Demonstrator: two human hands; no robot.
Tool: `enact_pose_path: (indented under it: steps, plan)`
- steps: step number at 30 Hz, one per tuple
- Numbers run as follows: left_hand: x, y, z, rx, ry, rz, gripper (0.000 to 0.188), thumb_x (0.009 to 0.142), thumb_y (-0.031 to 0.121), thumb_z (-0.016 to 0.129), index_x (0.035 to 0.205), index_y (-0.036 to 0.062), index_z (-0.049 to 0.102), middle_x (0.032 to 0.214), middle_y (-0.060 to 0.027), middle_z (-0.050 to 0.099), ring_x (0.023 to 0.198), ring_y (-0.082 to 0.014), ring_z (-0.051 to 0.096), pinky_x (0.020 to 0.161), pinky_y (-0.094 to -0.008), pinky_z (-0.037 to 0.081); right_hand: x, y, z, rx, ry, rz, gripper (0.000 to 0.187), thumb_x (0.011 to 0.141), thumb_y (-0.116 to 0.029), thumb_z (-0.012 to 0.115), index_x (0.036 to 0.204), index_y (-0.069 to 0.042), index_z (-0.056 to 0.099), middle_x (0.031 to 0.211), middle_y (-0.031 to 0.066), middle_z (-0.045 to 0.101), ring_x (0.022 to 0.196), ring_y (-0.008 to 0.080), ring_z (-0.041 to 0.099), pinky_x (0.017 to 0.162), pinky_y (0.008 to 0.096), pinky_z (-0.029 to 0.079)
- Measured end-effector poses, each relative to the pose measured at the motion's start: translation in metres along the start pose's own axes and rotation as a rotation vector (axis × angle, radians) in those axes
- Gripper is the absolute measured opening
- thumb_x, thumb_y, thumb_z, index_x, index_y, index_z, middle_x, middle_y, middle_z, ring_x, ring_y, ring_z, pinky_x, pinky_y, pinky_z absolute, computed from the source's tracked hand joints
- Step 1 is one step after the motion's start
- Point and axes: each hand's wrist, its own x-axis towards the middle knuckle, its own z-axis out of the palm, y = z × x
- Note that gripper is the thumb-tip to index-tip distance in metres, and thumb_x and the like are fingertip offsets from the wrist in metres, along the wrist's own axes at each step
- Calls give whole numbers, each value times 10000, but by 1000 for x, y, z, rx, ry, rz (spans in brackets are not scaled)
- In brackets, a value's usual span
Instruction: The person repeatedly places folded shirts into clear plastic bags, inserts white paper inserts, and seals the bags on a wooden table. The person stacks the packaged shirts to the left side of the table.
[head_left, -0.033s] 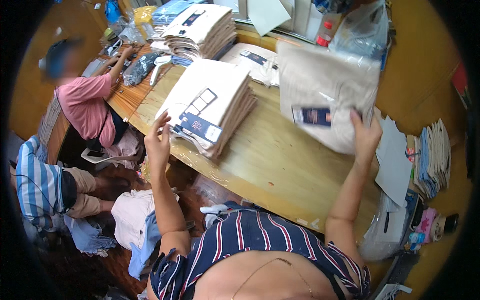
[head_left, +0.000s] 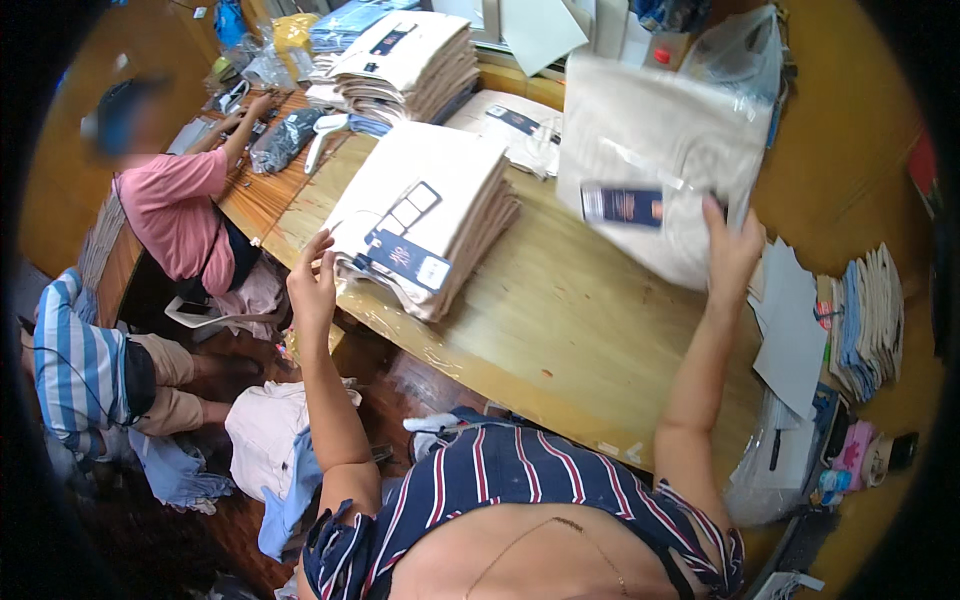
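Observation:
My right hand (head_left: 735, 245) grips the lower right edge of a folded beige garment in a clear bag (head_left: 640, 120). The bagged garment is lifted and tilted over the right part of the table, and a dark blue tag (head_left: 622, 206) shows through the plastic. My left hand (head_left: 312, 285) holds nothing, its fingers apart, at the near left edge of a stack of folded cream garments (head_left: 430, 170). A dark blue hang tag (head_left: 408, 258) and a windowed dark tag (head_left: 412, 207) lie on top of that stack.
A taller garment stack (head_left: 400, 55) stands farther back, with a flat bagged garment (head_left: 495, 112) near it. At the left a person in pink (head_left: 175, 200) works at the table; another in stripes (head_left: 80, 360) bends low. Folded garments (head_left: 870, 320) and white sheets (head_left: 790, 330) lie right.
My right hand has raised the bagged garment slightly, away from me. My left hand stays almost in place beside the stack.

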Motion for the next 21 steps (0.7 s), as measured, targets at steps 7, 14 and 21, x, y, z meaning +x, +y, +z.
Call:
enact_pose_path:
  steps: [7,14,21]
  plan:
    - [52,-81,10,255,-88,-101,363,779,239,556,1046,-6,545,954,-196,578,850,-266,576,734,-339,433,107,91,204,135,50,70,499,671,-225,691,1038,44,488,982,212,533,943,300,496,807,363,388]
    - [63,-85,21,212,-189,-252,347,691,257,639,910,-9,600,692,-180,605,638,-272,600,604,-346,450,13,61,296,-53,-784,44,412,678,-330,676,908,-1,581,820,169,578,770,300,560,737,363,430]
    - [70,-102,28,109,-281,-317,386,657,250,685,842,-56,539,670,-189,588,655,-246,596,592,-341,447,-25,19,262,1142,-994,1004,253,824,-187,528,1003,-11,500,938,110,574,820,198,574,772,335,469]
